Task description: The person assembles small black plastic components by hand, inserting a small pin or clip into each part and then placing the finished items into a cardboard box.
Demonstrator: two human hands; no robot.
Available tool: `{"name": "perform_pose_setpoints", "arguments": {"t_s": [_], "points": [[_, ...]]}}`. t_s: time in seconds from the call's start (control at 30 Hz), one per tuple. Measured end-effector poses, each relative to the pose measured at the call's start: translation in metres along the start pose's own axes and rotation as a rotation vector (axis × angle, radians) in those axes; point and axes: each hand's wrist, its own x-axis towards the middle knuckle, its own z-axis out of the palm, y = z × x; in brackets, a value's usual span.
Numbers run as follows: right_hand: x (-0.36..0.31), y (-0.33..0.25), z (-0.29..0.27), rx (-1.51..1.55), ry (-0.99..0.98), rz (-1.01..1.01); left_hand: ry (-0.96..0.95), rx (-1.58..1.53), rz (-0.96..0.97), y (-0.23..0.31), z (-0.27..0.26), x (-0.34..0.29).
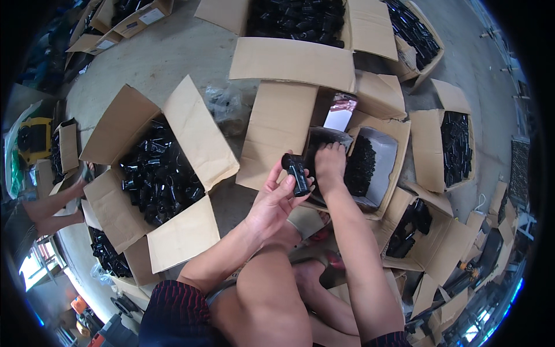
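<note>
My left hand (pixel 277 194) is closed around a glossy black plastic part (pixel 297 175), a short tube with a round ring at its upper end. My right hand (pixel 330 161) reaches down into a grey tray (pixel 335 133) of small black pieces. Its fingers are curled, and the tips are hidden among the pieces, so what they pinch does not show. Right beside it stands a second grey tray (pixel 386 151), partly filled with small black pieces (pixel 361 168). Both trays rest in an open cardboard box (pixel 399 136).
An open carton (pixel 211 141) of black parts (pixel 159 173) stands to the left. A larger carton (pixel 292 63) lies ahead, others at right. A phone-like slab (pixel 340 111) leans behind the trays. Another person's legs (pixel 58 211) show at far left.
</note>
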Motion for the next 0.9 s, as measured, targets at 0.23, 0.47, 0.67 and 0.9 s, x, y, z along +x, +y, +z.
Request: {"name": "perform_pose_setpoints", "arguments": {"t_s": [0.23, 0.47, 0.67, 0.9], "points": [[-0.010, 0.015, 0.002, 0.194, 0.132, 0.018, 0.013, 0.015, 0.003, -0.007, 0.003, 0.001], [-0.082, 0.040, -0.089, 1.589, 0.323, 0.200, 0.049, 0.027, 0.054, -0.005, -0.009, -0.003], [-0.126, 0.026, -0.089, 1.933, 0.407, 0.278, 0.023, 0.113, 0.096, -0.018, 0.007, -0.001], [-0.139, 0.016, -0.076, 1.802, 0.500, 0.266, 0.035, 0.368, 0.180, -0.025, 0.003, -0.001]]}}
